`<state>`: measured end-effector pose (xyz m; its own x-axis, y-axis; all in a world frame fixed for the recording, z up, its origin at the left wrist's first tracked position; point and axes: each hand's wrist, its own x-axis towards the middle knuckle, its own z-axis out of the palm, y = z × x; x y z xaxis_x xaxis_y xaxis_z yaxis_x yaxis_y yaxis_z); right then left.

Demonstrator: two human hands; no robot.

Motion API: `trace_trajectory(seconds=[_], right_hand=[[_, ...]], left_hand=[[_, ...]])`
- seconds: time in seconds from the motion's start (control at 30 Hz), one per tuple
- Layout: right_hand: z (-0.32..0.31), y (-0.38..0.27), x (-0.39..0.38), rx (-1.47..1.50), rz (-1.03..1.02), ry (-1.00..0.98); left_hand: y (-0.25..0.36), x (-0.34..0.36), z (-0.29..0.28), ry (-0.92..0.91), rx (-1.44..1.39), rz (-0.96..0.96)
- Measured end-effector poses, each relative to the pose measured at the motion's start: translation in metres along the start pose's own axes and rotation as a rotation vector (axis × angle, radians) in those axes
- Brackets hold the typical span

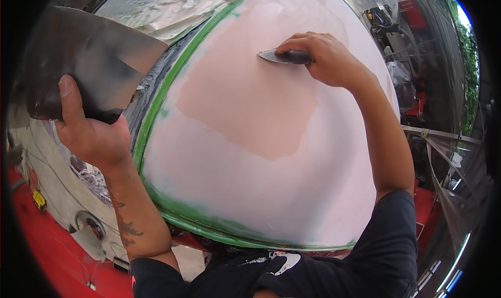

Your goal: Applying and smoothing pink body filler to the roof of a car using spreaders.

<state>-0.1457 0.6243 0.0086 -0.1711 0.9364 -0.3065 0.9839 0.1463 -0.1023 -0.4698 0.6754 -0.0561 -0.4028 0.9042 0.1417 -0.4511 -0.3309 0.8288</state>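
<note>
Clasping a dark board (107, 50) is the left hand (94, 135); the right hand (331, 58) grips a spreader (287, 57).

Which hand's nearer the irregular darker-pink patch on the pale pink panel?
Right: the right hand is at the upper right of the patch; the left hand is off to the left, past the green tape strip.

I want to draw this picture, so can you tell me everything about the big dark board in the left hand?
The board is a broad, thin, stiff-looking sheet, dark grey to black, with cloudy smudges and a pinkish-tan area toward its right edge. I can't tell whether it's metal or plastic. It's held up, tilted, left of the pale pink panel. The left hand grips its lower part, thumb on its face.
</note>
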Motion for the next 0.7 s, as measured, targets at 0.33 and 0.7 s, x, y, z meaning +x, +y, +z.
trace_trajectory(seconds=[0.33,0.7], right_hand=[[0.005,-0.029,-0.060,0.011,0.055,-0.006],[-0.017,0.091,0.081,-0.033,0.307,0.221]], left_hand=[[0.000,0.002,-0.003,0.017,0.007,0.018],[-0.004,-0.004,-0.006,0.026,0.234,0.047]])
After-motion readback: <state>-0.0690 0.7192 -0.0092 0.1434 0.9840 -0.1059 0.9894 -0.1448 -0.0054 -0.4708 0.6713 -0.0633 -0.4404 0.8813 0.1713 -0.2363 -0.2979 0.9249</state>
